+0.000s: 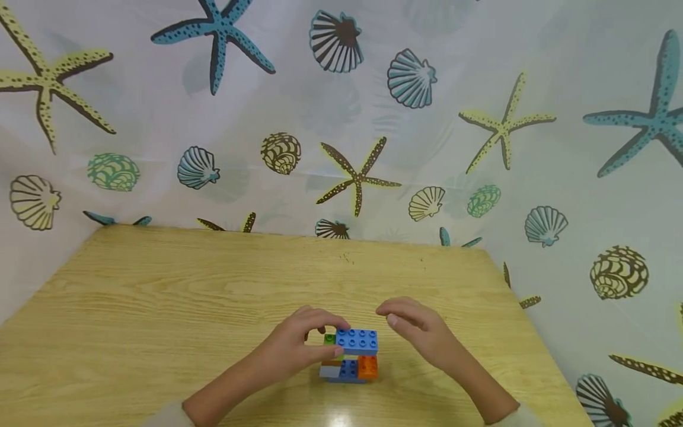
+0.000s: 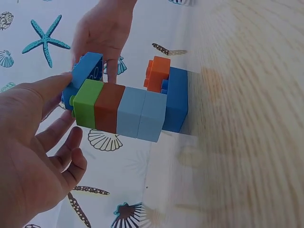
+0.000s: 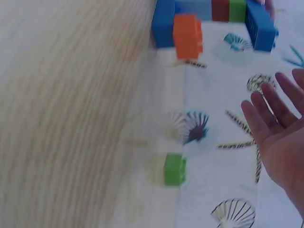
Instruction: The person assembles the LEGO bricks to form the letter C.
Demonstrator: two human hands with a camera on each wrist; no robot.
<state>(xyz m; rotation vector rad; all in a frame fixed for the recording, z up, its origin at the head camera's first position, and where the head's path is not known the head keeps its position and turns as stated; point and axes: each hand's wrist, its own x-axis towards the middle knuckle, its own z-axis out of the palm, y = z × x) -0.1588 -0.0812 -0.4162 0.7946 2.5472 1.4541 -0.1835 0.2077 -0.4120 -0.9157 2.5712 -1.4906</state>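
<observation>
My left hand (image 1: 293,338) pinches one end of a blue brick (image 1: 357,342) between thumb and index finger, at the top of a small toy-brick build. That brick sits on a green brick (image 2: 87,104), and below follow a brown brick (image 2: 109,108) and light blue bricks (image 2: 141,114). At the bottom lies a blue base brick (image 2: 177,102) on the table, with an orange brick (image 1: 368,366) on its other end. A gap separates the orange brick from the top blue one. My right hand (image 1: 418,329) hovers to the right with loosely bent fingers, holding nothing.
A loose green brick (image 3: 174,169) stands on the table in the right wrist view; I cannot make it out in the head view. Around the wooden table (image 1: 187,284) hangs a white curtain (image 1: 267,107) printed with starfish and shells.
</observation>
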